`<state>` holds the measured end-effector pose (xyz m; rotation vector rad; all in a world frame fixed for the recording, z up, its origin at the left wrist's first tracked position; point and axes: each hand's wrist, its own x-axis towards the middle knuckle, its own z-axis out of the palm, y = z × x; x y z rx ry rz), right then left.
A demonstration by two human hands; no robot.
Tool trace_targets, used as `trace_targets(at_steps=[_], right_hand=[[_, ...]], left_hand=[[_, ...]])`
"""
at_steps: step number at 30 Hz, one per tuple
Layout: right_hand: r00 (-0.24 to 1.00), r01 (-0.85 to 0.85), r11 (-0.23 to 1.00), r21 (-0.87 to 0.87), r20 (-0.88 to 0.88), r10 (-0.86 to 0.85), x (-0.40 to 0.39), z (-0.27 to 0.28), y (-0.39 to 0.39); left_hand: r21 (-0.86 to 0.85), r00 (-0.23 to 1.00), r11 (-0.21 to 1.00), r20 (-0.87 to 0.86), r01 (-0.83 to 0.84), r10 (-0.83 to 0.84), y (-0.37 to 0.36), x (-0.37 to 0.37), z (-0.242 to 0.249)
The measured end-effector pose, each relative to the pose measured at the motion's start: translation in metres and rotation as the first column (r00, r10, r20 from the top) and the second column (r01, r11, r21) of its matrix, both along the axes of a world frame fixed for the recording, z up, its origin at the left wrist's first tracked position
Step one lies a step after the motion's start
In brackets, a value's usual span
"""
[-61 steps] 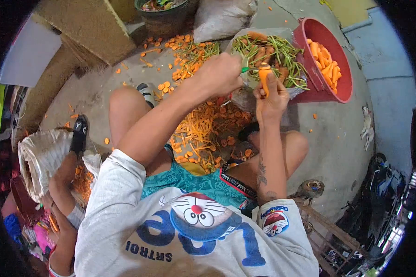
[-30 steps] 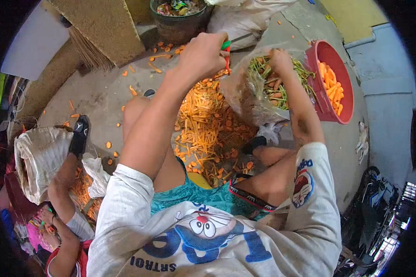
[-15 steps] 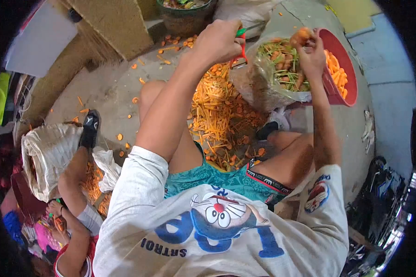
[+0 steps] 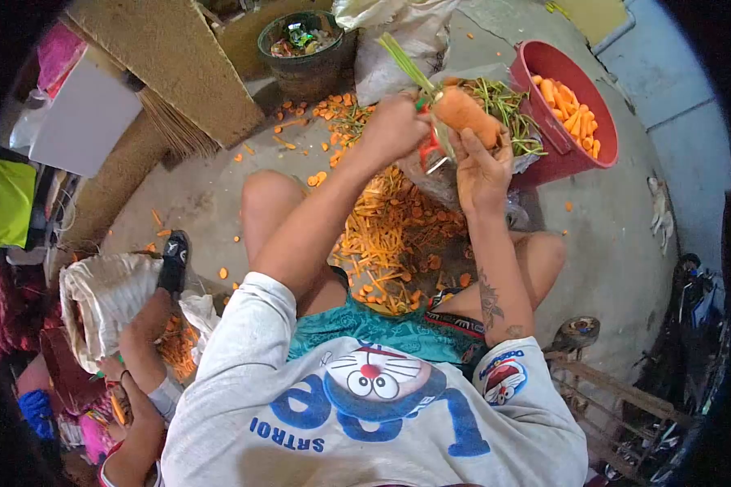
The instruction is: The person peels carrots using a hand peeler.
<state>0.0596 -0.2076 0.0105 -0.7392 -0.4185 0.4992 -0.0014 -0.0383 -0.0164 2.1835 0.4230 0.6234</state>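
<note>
A large orange carrot (image 4: 468,114) with a stub of green stalks is gripped in my right hand (image 4: 487,170), its leafy end pointing up and away. Close beside it, my left hand (image 4: 395,127) is closed around a peeler (image 4: 433,146) with a green handle and a red head, its blade near the carrot. Behind the carrot, a clear plastic bag (image 4: 443,185) holds more carrots with green stalks (image 4: 508,101). Between my legs lies a heap of orange peelings and cut slices (image 4: 382,235) on the floor.
A red tub (image 4: 564,158) of peeled carrots (image 4: 573,114) stands at the right. Further back are a dark bucket (image 4: 309,69) of scraps and a white sack (image 4: 402,65). Another person's arm (image 4: 142,406) and an open white sack (image 4: 110,296) are at the lower left.
My right hand has brought the carrot from over the bag leftward to the peeler, and its green stalks now show. My hands are closer together. The view has shifted slightly.
</note>
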Motion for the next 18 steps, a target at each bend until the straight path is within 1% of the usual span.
trace_targets(at_steps=[1, 2, 3, 4, 5, 6, 7, 8, 9, 10, 11, 12, 13, 14, 15, 16, 17, 18], right_hand=[[0.998, -0.055, 0.997, 0.051, 0.041, 0.053, 0.0, 0.004, -0.006], [0.987, -0.127, 0.991, 0.04, 0.103, 0.122, 0.008, 0.012, -0.013], [0.987, -0.121, 0.991, 0.058, 0.117, 0.114, 0.019, 0.02, -0.017], [0.968, -0.105, 0.993, 0.049, 0.233, 0.09, 0.029, 0.027, -0.023], [0.939, -0.079, 0.996, 0.035, 0.338, 0.062, 0.036, 0.031, -0.032], [0.988, -0.089, 0.995, 0.036, 0.129, 0.084, 0.038, 0.037, -0.04], [0.989, -0.078, 0.996, 0.039, 0.128, 0.072, 0.044, 0.039, -0.047], [0.989, -0.13, 0.99, 0.055, -0.06, 0.133, 0.052, 0.039, -0.048], [0.949, -0.184, 0.979, 0.086, -0.242, 0.2, 0.059, 0.037, -0.047], [0.951, -0.246, 0.969, 0.006, -0.191, 0.242, 0.068, 0.027, -0.046], [0.952, -0.245, 0.969, 0.016, -0.184, 0.243, 0.075, 0.014, -0.042], [0.955, -0.23, 0.969, -0.086, -0.21, 0.208, 0.072, 0.006, -0.041], [0.957, -0.217, 0.957, -0.193, -0.235, 0.17, 0.064, 0.005, -0.038], [0.944, -0.189, 0.963, -0.193, -0.307, 0.124, 0.052, 0.002, -0.031], [0.941, -0.189, 0.96, -0.208, -0.317, 0.117, 0.055, -0.012, -0.025], [0.923, -0.245, 0.954, -0.174, -0.342, 0.174, 0.052, -0.03, -0.021], [0.896, -0.31, 0.939, -0.148, -0.375, 0.237, 0.047, -0.048, -0.023], [0.895, -0.324, 0.938, -0.125, -0.361, 0.261, 0.036, -0.043, -0.018]], left_hand=[[0.01, 1.0, 1.0, -0.009, 0.006, -0.006, 0.001, -0.005, -0.009], [0.01, 0.99, 1.0, -0.139, 0.018, -0.017, 0.004, -0.009, -0.009], [0.017, 0.966, 0.999, -0.258, 0.033, -0.028, 0.009, -0.008, -0.009], [0.115, 0.991, 0.993, -0.132, 0.016, -0.001, 0.006, -0.008, -0.008], [0.128, 0.99, 0.991, -0.135, 0.042, -0.024, 0.008, -0.007, -0.007], [0.102, 0.983, 0.994, -0.181, 0.048, -0.029, 0.0, -0.014, 0.023], [0.074, 0.974, 0.996, -0.226, 0.044, -0.027, -0.009, -0.019, 0.045], [0.164, 0.988, 0.986, -0.155, 0.004, 0.022, -0.013, -0.019, 0.054], [0.175, 0.988, 0.985, -0.15, 0.0, 0.027, -0.014, -0.019, 0.058], [0.179, 0.987, 0.983, -0.149, -0.03, 0.058, -0.014, -0.02, 0.061], [0.18, 0.985, 0.982, -0.15, -0.057, 0.085, -0.013, -0.02, 0.061], [0.212, 0.978, 0.976, -0.184, -0.059, 0.099, -0.012, -0.021, 0.055], [0.208, 0.978, 0.976, -0.186, -0.058, 0.097, -0.009, -0.02, 0.042], [0.231, 0.965, 0.971, -0.236, -0.055, 0.111, -0.004, -0.018, 0.026], [0.246, 0.949, 0.968, -0.291, -0.049, 0.122, -0.001, -0.016, 0.01], [0.203, 0.931, 0.979, -0.357, -0.003, 0.076, -0.002, -0.012, 0.006], [0.162, 0.922, 0.987, -0.381, -0.01, 0.072, -0.007, -0.013, 0.001], [0.185, 0.947, 0.982, -0.321, 0.031, 0.031, -0.011, -0.012, 0.01]])
